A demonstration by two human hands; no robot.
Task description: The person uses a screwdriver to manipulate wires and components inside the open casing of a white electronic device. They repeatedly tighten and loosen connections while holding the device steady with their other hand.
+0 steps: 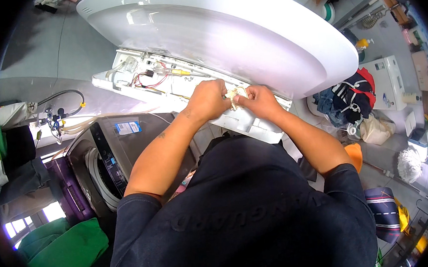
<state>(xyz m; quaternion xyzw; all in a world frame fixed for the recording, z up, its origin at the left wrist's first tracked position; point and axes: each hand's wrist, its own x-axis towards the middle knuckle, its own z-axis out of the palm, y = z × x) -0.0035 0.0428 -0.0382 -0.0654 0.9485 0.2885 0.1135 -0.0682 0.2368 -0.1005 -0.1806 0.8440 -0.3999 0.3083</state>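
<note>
My left hand point(208, 101) and my right hand point(261, 102) meet over an opened long white appliance housing point(264, 130). Between my fingertips is a small cream-coloured part point(237, 97) with thin pale wires; both hands pinch it, and the fingers partly cover it. To its left, inside the housing, red and black wires point(157, 83) run along the tray. What looks like a screwdriver with a yellow and clear handle point(180, 72) lies there too. The large curved white shell point(226, 28) of the appliance rises just beyond my hands.
A grey front-loading washing machine point(126, 154) stands on the left, below hoses and valves point(56, 119) on the wall. At far left is a green cloth point(66, 253). Right of me are piled clothes point(348, 99), a white cabinet point(388, 82) and a fluffy white duster point(409, 164).
</note>
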